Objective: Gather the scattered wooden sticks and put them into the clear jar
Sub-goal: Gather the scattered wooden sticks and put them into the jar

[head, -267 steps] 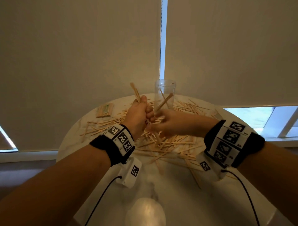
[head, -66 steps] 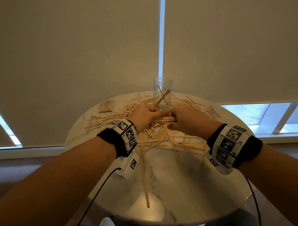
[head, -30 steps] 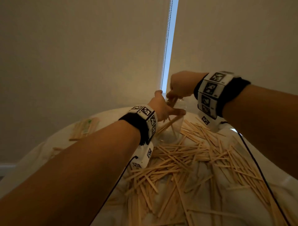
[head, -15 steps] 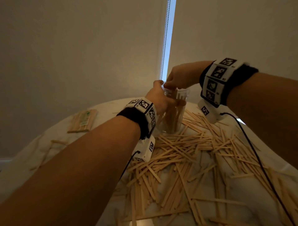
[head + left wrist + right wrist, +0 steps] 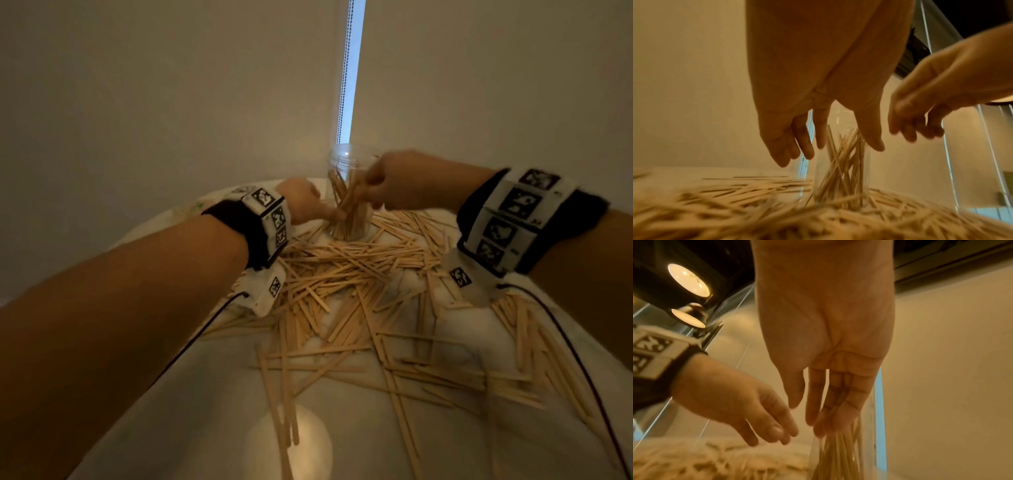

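The clear jar (image 5: 346, 164) stands upright at the back of the round white table (image 5: 212, 394), with a bundle of wooden sticks leaning inside it. Many more scattered sticks (image 5: 342, 274) lie in a loose heap in front of it. My left hand (image 5: 329, 216) is low at the jar's left side, fingers straight and apart, holding nothing (image 5: 828, 146). My right hand (image 5: 371, 192) hovers at the jar's right side near mid height, empty, with fingers relaxed (image 5: 809, 415). The wrist views show the jar (image 5: 840, 178) (image 5: 840, 456) just beyond the fingertips.
Pale roller blinds close off the space right behind the table, with a bead chain (image 5: 346, 68) hanging above the jar. A blurred flat packet (image 5: 191, 207) lies at the back left. Black cables (image 5: 191, 342) trail from both wristbands. The near table part holds few sticks.
My left hand has let go of the jar and dropped beside its base. My right hand has come down from the rim, leaving the sticks in the jar.
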Demonstrator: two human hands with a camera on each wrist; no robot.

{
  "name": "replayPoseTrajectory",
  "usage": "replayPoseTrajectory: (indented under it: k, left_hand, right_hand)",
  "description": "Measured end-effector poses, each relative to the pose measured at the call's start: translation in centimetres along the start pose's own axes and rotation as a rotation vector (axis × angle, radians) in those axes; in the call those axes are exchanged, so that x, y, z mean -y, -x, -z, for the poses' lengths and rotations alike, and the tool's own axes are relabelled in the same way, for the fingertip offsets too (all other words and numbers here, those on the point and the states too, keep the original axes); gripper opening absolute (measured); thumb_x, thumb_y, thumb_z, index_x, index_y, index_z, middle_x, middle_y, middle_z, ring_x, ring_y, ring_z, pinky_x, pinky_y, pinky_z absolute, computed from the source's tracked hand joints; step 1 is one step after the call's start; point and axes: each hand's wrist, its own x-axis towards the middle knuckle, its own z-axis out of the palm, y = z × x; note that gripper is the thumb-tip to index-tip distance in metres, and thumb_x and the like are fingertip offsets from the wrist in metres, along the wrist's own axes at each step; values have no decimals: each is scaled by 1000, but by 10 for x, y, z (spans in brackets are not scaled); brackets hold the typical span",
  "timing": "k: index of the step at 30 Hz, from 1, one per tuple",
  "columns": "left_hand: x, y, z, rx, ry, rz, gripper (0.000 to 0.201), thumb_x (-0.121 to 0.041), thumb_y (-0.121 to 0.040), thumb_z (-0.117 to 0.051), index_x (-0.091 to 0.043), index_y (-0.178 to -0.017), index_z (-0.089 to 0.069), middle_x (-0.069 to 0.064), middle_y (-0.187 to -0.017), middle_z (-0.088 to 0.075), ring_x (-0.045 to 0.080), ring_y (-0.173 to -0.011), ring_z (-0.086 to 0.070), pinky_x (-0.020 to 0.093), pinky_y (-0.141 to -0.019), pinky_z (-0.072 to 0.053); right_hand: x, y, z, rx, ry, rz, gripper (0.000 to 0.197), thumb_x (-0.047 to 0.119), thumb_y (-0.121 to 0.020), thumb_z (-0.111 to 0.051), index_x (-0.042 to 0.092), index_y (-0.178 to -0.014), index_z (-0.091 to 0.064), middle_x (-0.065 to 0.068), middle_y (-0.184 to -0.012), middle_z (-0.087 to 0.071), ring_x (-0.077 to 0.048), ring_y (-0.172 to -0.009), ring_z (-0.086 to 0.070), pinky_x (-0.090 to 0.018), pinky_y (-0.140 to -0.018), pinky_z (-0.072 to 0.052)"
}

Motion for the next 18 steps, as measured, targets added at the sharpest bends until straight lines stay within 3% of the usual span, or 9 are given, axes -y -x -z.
replayPoseTrajectory:
  k: [1,2,4,6,8,11,15,16,18]
  left_hand:
    - [6,10,-2,54,-82,-1,82,-64,-77,-72,-8,-136,-59,8,-139,-59,22,-122,-55,31,-96,-41]
    - [13,19,-6,116,-156,12,84,-67,-77,-69,-9,-136,-59,7,-139,-59,23,-123,-55,34,-101,-41]
    - [25,37,-14,239,-289,52,95,-73,-74,-67,-12,-143,-50,7,-144,-53,27,-130,-50,37,-107,-40]
    - [34,48,-23,291,-334,62,94,-72,-70,-72,-14,-140,-51,5,-140,-55,28,-125,-53,33,-99,-43]
    - [37,51,-30,270,-353,47,87,-67,-68,-78,-14,-135,-56,5,-133,-60,27,-119,-57,31,-92,-46]
    - [35,51,-37,212,-387,24,89,-66,-67,-79,-18,-138,-54,6,-136,-58,26,-119,-56,37,-98,-49]
    - [37,49,-40,108,-410,119,118,-71,-55,-82,-21,-151,-33,16,-151,-27,39,-135,-37,50,-108,-42]
    - [37,50,-38,111,-443,145,121,-75,-55,-79,-18,-151,-32,17,-149,-31,40,-135,-37,51,-108,-41]
    - [37,49,-35,144,-464,180,109,-76,-62,-74,-6,-141,-45,15,-125,-53,32,-121,-51,45,-100,-49]
  right_hand:
    - [1,7,-10,103,67,0,16,32,-96,-61,21,-103,-70,1,-98,-72,-11,-78,-62,-21,-62,-43]
    - [0,11,-22,223,147,-16,27,30,-92,-66,21,-118,-66,-2,-116,-69,-16,-92,-63,-23,-71,-47]
    - [-4,15,-45,476,331,-84,71,26,-86,-75,24,-148,-41,-5,-144,-51,-25,-122,-55,-31,-88,-44]
    - [-8,18,-63,581,405,-109,83,22,-86,-73,24,-154,-26,-8,-151,-41,-28,-131,-48,-33,-90,-42]
    - [-12,15,-76,538,389,-55,63,21,-90,-67,18,-146,-39,-10,-142,-51,-28,-119,-55,-33,-89,-47]
    - [-8,15,-77,423,392,-3,32,27,-90,-64,10,-117,-64,-12,-113,-67,-26,-91,-61,-31,-69,-44]
    - [-8,21,-76,364,418,75,26,29,-92,-60,11,-105,-72,-10,-104,-68,-27,-92,-62,-30,-67,-44]
    - [-10,24,-77,334,392,81,24,29,-92,-60,12,-106,-71,-8,-103,-67,-26,-93,-62,-29,-68,-43]
    - [-13,27,-80,280,310,71,16,28,-93,-61,16,-103,-67,-2,-96,-64,-21,-87,-58,-28,-69,-42]
